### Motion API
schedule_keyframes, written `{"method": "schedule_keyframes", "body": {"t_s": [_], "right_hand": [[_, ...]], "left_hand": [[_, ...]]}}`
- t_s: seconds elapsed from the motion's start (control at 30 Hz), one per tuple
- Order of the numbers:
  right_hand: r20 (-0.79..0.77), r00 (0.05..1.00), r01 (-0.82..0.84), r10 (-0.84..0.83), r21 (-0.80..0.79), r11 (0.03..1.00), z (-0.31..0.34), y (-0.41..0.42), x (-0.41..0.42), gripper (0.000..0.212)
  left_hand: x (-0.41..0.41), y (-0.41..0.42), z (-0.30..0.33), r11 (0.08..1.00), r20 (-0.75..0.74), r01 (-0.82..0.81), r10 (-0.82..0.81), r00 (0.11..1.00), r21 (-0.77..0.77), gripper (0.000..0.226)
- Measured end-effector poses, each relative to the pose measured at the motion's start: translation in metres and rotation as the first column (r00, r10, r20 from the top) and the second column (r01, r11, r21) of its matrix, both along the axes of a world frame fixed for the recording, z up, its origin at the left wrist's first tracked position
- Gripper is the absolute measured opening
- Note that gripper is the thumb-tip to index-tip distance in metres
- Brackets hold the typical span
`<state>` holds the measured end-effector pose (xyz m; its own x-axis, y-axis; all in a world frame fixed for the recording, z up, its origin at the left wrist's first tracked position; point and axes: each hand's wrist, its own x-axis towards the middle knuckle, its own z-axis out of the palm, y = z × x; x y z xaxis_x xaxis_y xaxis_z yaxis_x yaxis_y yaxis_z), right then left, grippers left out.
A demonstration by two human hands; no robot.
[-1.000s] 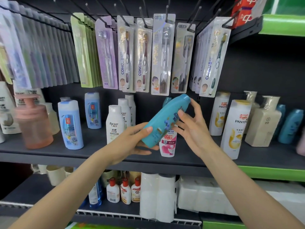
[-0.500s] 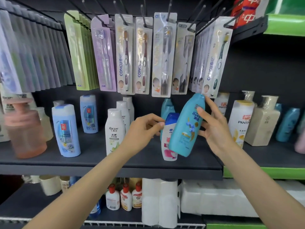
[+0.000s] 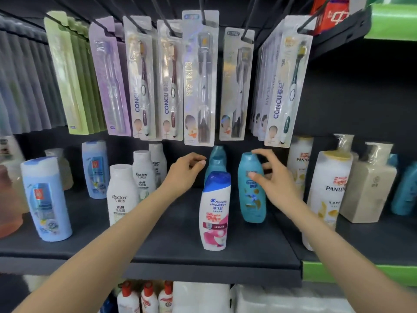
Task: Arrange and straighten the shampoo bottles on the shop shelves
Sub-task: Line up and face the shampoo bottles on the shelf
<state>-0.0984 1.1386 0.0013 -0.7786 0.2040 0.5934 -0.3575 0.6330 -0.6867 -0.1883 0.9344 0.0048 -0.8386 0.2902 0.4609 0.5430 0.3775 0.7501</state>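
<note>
A teal shampoo bottle [image 3: 250, 199] stands upright on the dark shelf [image 3: 180, 251], right of a white Head & Shoulders bottle [image 3: 215, 211] with a blue cap. My right hand [image 3: 274, 184] wraps this teal bottle, thumb on its front and fingers behind near the cap. My left hand [image 3: 184, 171] hovers empty with fingers loosely curled, its fingertips close to two more teal bottles [image 3: 217, 160] lined up behind the Head & Shoulders bottle. White Racien bottles [image 3: 123, 195] stand to the left, white Pantene bottles [image 3: 329, 190] to the right.
Toothbrush packs [image 3: 198, 82] hang on hooks just above the bottles. Light blue bottles [image 3: 46, 199] and an orange pump bottle [image 3: 9, 199] stand at the left, beige and teal bottles [image 3: 370, 184] at the far right. Red-capped bottles [image 3: 146, 299] and paper rolls fill the lower shelf.
My right hand has carried the teal bottle back and set it upright on the shelf beside the Head & Shoulders bottle. My left hand has let go and reached towards the rear teal bottles.
</note>
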Motion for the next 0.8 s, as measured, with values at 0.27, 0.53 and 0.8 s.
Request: {"method": "schedule_keyframes", "body": {"t_s": [0.27,0.53,0.8], "right_hand": [[0.039,0.999,-0.021,0.027,-0.16,0.987,-0.024,0.015,-0.069,0.042],[0.072,0.992,-0.094,0.108,-0.169,0.981,-0.026,0.002,-0.123,0.047],[0.03,0.981,-0.177,0.191,-0.259,0.949,-0.033,-0.005,-0.135,0.05]], "left_hand": [[-0.023,0.024,0.008,0.988,0.228,0.013,-0.049,0.972,0.156,0.017],[-0.022,0.03,0.012,0.987,0.334,-0.013,-0.042,0.942,0.162,0.024],[-0.014,0.031,0.021,0.996,0.368,-0.015,-0.02,0.929,0.092,0.021]]}}
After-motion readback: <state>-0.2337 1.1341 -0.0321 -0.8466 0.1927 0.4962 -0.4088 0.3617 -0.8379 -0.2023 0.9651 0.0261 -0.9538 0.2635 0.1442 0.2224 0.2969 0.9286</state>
